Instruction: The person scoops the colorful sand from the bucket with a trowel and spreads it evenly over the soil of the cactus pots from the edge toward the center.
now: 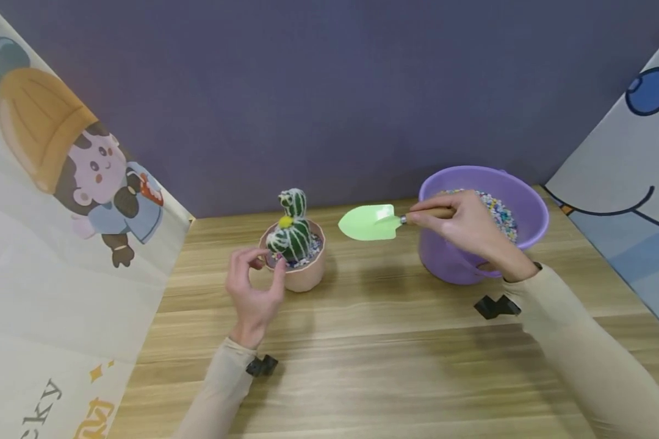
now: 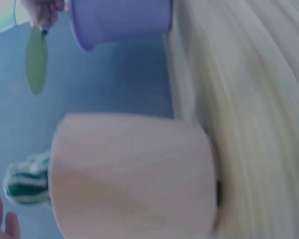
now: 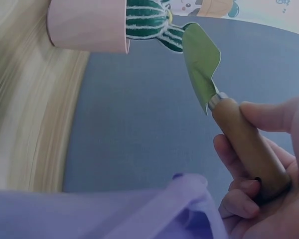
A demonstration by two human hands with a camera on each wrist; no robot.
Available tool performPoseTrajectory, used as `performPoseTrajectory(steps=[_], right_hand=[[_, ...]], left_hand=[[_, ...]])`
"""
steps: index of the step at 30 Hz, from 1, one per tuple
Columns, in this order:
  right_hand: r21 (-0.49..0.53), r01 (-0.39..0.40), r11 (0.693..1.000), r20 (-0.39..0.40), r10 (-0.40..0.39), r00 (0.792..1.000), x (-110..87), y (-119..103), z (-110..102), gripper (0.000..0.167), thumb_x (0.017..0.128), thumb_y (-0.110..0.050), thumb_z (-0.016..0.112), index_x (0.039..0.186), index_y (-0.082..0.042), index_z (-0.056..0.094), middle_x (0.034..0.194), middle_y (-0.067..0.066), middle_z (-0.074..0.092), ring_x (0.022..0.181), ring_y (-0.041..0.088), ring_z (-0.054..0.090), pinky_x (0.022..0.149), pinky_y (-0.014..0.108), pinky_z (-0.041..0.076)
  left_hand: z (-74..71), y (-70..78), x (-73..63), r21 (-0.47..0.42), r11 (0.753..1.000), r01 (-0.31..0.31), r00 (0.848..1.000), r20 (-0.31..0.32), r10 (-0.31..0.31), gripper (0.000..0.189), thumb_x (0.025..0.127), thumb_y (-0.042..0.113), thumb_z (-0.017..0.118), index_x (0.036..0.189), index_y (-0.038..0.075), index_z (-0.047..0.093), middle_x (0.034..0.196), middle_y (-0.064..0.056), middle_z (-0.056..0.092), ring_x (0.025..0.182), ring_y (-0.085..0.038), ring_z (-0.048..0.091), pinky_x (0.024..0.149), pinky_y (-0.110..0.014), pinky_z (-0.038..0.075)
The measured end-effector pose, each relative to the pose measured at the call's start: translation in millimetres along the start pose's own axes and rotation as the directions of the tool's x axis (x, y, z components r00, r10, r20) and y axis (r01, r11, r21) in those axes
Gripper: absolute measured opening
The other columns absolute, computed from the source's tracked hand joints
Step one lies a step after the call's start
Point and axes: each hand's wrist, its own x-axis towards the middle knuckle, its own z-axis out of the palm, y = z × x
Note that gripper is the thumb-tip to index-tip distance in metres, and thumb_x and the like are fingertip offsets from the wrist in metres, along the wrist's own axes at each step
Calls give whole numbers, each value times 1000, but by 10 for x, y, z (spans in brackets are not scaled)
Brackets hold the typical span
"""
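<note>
My right hand grips the wooden handle of a small trowel, above the near-left rim of a purple bucket. The trowel's light green blade points left, with no beads visible on it. The bucket holds small multicoloured beads. To the left, a green cactus with white stripes and a yellow flower stands in a pink pot with similar beads around its base. My left hand hovers beside the pot's near-left rim, thumb and fingers apart and bent, holding nothing.
The pot and bucket stand on a wood-grain table against a dark blue back panel. A white panel with a cartoon figure borders the left side, and another printed panel the right.
</note>
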Motion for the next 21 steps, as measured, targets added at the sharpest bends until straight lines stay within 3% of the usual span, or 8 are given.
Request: performPoseTrajectory(steps=[5,10,13,17,21], right_hand=[[3,5,1000,-37,-5,999,-33,9,-86,24,98,-30,80,113,-13,84,102,0,84,89,2,79,77,17,62],[-8,24,1000,-45,-24,999,-68,36,-217,24,99,-28,79,114,-11,83,97,-5,84,90,6,80,74,16,62],[-34,-5,999,-49,3,999,-98,42,-304,29,98,-32,80,118,-11,82,96,-14,83,90,2,79,69,16,59],[-63,-45,997,-60,42,997,-140,63,-426,35,97,-34,80,122,-10,80,94,-22,81,88,-5,77,71,13,59],[-71,-61,996,-65,56,996,-150,124,-556,34,98,-35,79,122,-10,81,93,-21,81,87,-6,76,77,11,59]], left_hand=[[124,187,35,-96,993,-76,995,57,82,24,86,9,75,101,-7,69,94,-21,68,78,-32,59,76,-22,53],[265,361,79,-126,988,-85,981,161,105,25,86,10,75,104,-5,69,100,-20,70,87,-31,65,81,-25,56],[347,450,104,-146,987,-62,966,240,96,26,87,11,76,108,-3,69,103,-19,71,92,-31,67,84,-27,58],[480,552,144,-164,986,-40,941,325,92,27,88,10,78,111,-1,69,102,-15,71,88,-28,67,78,-34,61],[624,615,165,-136,990,-37,910,404,90,31,88,12,79,114,1,69,105,-13,73,86,-25,68,76,-36,62]])
